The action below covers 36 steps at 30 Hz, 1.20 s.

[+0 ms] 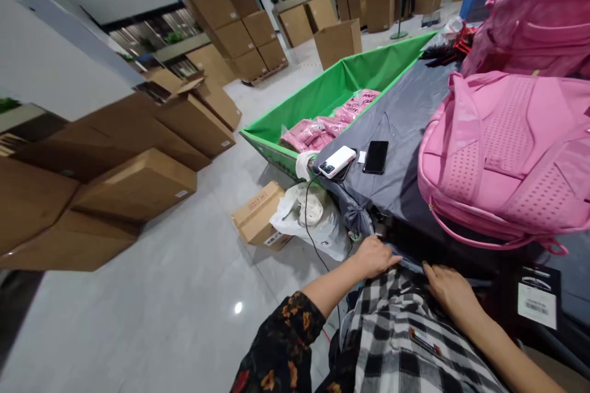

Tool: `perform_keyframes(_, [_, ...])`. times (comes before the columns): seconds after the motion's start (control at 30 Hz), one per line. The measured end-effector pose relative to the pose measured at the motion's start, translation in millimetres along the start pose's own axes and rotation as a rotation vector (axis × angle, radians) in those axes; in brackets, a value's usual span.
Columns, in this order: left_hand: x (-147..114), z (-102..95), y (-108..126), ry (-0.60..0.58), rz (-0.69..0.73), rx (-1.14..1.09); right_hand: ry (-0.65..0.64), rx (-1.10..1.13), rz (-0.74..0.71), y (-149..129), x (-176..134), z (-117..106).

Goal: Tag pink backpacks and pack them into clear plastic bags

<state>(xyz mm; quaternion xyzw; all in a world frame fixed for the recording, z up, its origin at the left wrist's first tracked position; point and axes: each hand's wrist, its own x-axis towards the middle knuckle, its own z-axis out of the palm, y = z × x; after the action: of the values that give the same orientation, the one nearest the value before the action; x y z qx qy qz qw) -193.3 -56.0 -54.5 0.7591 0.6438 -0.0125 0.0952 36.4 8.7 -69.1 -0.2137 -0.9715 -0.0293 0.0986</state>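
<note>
Both of my hands are at the near edge of the table, just in front of my black-and-white checked apron. My left hand is closed around the edge of the grey table cover. To its right, my right hand pinches the same edge of the cover, thumb and fingers bent. A dark gap shows under the cloth between them. Beyond my right hand lies a pink backpack, straps facing up. A black tag with a white barcode label is to the right of that hand.
A black phone and a white device lie on the table's left part. A green bin holds bagged pink items. A white plastic bag and a small carton stand on the floor. Large cartons line the left.
</note>
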Motion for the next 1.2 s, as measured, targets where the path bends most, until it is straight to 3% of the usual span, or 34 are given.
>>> perform_keyframes(0.07, [-9.2,-4.2,-0.4,-0.023,0.036,0.033,-0.078,0.017,-0.021,-2.3,-10.3,1.2])
perform_keyframes(0.3, [2.0,-21.7,-10.0,-0.053,0.063,0.110,-0.148,0.039,-0.014,-10.3,-20.2,-6.0])
perform_keyframes(0.4, [-7.2,-22.1,-15.9,-0.035,0.044,0.166,-0.161,0.039,0.020,-17.2,-18.4,-6.4])
perform_keyframes(0.57, [-33.5,-24.7,-25.7,0.010,0.038,0.250,-0.198,0.139,0.120,-18.7,4.8,-19.8])
perform_keyframes(0.67, [-34.1,-26.1,-30.0,0.044,0.083,0.285,-0.250,0.350,0.133,-10.8,34.3,-21.8])
perform_keyframes(0.8, [-33.0,-28.3,-35.3,0.031,0.124,0.286,-0.334,0.547,-0.016,-8.6,89.6,-1.4])
perform_keyframes(0.97, [-44.3,-37.1,-40.2,0.030,0.131,0.221,-0.403,0.483,-0.079,-21.1,148.3,44.1])
perform_keyframes(1.07, [-43.0,-44.9,-39.1,-0.047,0.110,0.205,-0.433,0.432,-0.076,-25.4,156.1,58.2])
perform_keyframes(1.2, [-27.2,-53.4,-34.0,-0.127,-0.041,0.217,-0.418,0.408,-0.135,-31.3,134.2,52.9])
